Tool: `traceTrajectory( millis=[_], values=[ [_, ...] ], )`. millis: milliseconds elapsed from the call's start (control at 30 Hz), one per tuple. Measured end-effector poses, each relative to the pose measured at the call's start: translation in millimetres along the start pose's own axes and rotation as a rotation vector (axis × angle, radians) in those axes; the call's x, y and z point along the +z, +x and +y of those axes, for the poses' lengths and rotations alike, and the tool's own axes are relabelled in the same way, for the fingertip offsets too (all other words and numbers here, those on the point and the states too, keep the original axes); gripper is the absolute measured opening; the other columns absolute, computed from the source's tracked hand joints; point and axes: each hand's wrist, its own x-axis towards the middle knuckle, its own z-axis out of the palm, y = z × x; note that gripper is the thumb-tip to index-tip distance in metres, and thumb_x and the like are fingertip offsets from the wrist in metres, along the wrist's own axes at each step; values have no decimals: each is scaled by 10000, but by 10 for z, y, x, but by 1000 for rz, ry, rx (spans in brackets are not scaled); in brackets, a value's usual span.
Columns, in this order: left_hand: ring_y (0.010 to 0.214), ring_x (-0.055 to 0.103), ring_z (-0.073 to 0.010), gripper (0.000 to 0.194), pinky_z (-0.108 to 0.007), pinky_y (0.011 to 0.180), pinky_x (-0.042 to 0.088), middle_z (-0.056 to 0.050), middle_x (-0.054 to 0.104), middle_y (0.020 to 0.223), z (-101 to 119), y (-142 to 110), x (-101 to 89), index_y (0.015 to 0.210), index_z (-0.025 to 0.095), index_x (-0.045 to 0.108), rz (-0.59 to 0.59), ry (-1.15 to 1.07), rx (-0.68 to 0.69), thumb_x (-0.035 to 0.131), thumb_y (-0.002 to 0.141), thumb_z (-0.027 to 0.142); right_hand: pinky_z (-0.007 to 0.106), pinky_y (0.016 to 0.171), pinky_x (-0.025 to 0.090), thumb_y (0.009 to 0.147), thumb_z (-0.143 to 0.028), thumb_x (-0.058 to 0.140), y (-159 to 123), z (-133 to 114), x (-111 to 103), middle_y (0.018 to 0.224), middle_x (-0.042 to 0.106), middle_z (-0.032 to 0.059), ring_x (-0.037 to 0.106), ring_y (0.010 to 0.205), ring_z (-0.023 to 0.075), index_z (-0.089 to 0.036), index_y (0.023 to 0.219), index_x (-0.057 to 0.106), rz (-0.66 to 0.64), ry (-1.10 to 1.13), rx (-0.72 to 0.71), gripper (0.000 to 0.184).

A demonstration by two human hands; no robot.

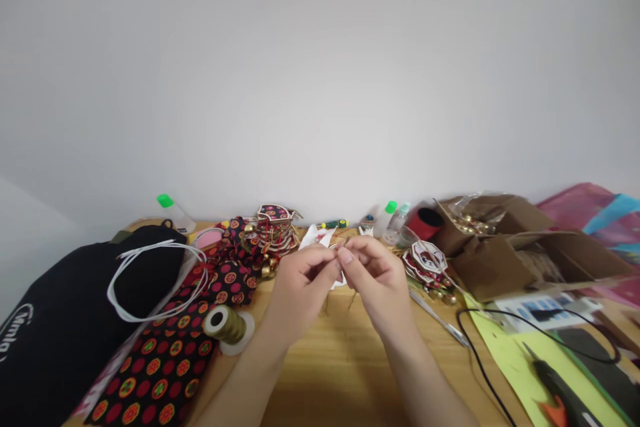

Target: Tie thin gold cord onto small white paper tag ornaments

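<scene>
My left hand (310, 280) and my right hand (375, 277) meet fingertip to fingertip above the wooden table (335, 373). Both are closed in a pinch, thumb against forefinger. What sits between the fingertips is too small and too covered to name; faint thin strands show just below the hands. Behind them lies a crumpled white paper (317, 237), partly hidden. Near my left forearm stands a spool of olive thread (225, 323). To the right of my right hand rests a stack of white ornaments with gold bells (425, 260), and beside it a pair of metal tweezers (440, 320).
Patterned fabric (160, 367), a black bag (85, 307) and a coiled white cable (120, 300) fill the left. Patterned ornaments (275, 227) lie at the back. Cardboard boxes (493, 267), a black cable (475, 353) and a black-handled tool (560, 390) occupy the right.
</scene>
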Motion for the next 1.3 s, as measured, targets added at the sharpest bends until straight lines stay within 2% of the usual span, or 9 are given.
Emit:
traceTrajectory(
  millis=[167,367,500,633,933,1300],
  values=[
    [563,482,-117,244,-224,547,374,-3,577,572,25,-18,22,586,140,628,41,61,20,583,810,223,208,421,363,743,-315,742,1,-1,-5,505,574,-32,459,444,91,-178,729,666,58,-65,-62,157],
    [548,498,-126,210,-237,536,381,-17,609,572,13,-27,46,617,139,667,38,35,-34,612,784,254,184,362,233,733,-347,769,35,-12,-70,450,436,-82,276,374,43,-176,701,668,43,81,19,202],
    [513,484,-114,188,-226,506,376,-4,593,536,20,-5,34,619,141,663,-9,-79,-130,645,748,276,179,352,178,704,-367,794,45,-31,-89,441,393,-93,219,372,35,-173,690,665,20,151,73,234],
    [522,496,-103,152,-209,513,384,2,601,545,41,3,30,636,137,663,-38,-174,-154,649,737,250,172,352,134,688,-382,804,38,-52,-92,433,368,-102,191,369,27,-167,681,648,0,191,119,266],
    [513,486,-109,137,-221,499,377,-14,617,561,24,-18,41,656,136,685,-17,-121,-161,646,734,243,165,351,133,685,-396,799,52,-48,-111,421,316,-118,160,372,27,-172,703,634,15,190,158,279],
    [499,491,-112,127,-219,482,383,-10,614,541,55,-13,42,665,137,695,0,-102,-150,633,733,225,161,346,136,703,-377,789,66,-33,-122,419,313,-120,162,365,24,-169,717,638,-2,204,138,257]
  ],
)
